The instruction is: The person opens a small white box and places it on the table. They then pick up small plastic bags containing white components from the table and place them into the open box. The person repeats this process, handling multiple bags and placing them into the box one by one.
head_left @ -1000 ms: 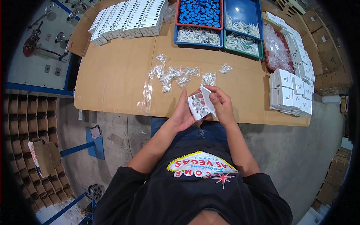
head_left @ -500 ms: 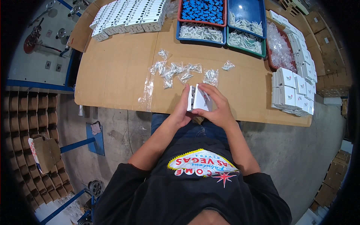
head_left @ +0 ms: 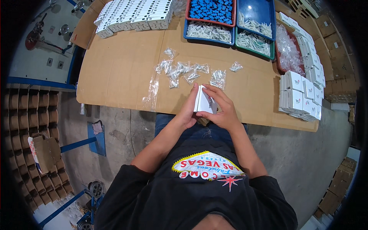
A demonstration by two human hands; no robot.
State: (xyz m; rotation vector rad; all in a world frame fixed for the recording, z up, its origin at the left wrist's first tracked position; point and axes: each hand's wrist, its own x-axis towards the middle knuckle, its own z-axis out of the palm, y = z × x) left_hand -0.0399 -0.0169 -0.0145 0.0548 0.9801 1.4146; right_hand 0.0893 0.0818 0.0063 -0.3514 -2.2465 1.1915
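Between both hands, at the near edge of the cardboard-covered table (head_left: pixel 119 73), I hold a small white box (head_left: pixel 205 102). My left hand (head_left: pixel 188 108) is closed along its left side. On the right side and top, my right hand (head_left: pixel 223 106) grips it, thumb at the near lower edge. Two white parts of the box sit close together with a thin seam between them. What is inside is hidden. Just beyond my hands lie clear plastic bags of small white parts (head_left: pixel 181 69), with one more bag (head_left: pixel 236 66) apart to the right.
Rows of white boxes (head_left: pixel 134 15) stand at the far left. Trays hold blue pieces (head_left: pixel 211 10) and white plugs (head_left: pixel 209 32). Clear bags fill a red tray (head_left: pixel 287 50) at right, near stacked white boxes (head_left: pixel 301 94). A blue metal stand (head_left: pixel 96 140) is beside the table.
The gap in the white box, which showed contents half a second ago, has narrowed to a seam. Both hands keep their hold. The view has shifted slightly.
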